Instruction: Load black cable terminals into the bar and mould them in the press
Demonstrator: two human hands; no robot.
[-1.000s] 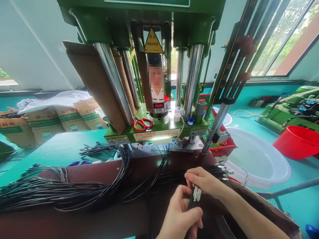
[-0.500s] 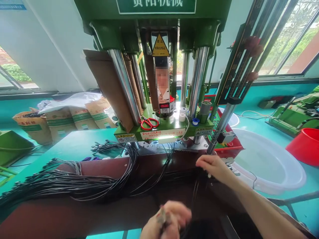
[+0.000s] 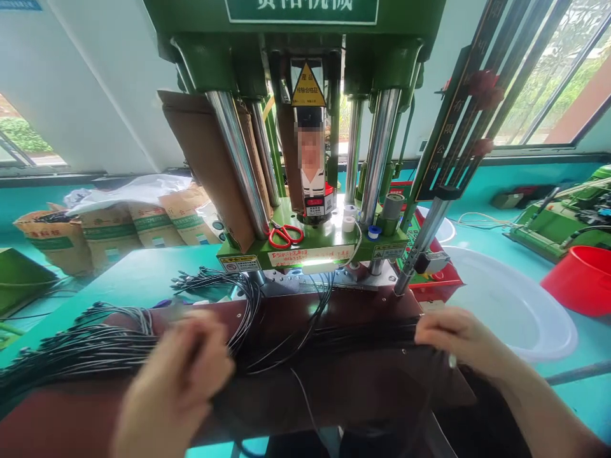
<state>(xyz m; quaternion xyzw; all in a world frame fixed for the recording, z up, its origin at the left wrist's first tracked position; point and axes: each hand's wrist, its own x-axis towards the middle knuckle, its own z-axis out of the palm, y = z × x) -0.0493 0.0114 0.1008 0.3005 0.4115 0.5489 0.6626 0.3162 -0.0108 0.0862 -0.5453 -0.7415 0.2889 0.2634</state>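
Place: factory workshop, a production floor.
Machine: tall green press [image 3: 310, 245] with polished steel columns [image 3: 238, 165] and a yellow warning triangle [image 3: 308, 88], centre far.
Bench: brown worktop [image 3: 363, 381] near, strewn with bundled black cables [image 3: 95, 350].
Stock: paper sacks [image 3: 109, 232] stacked far left.
Right: white basin [image 3: 506, 305], red tub [image 3: 580, 280], second green machine [image 3: 558, 219].

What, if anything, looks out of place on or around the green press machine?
Red-handled scissors lie loose on the green press platform, between its chrome columns and beside small tape rolls, which is an odd spot for tools. A brown cardboard sheet leans against the left columns. Thin black cables sprawl tangled across the brown bench.
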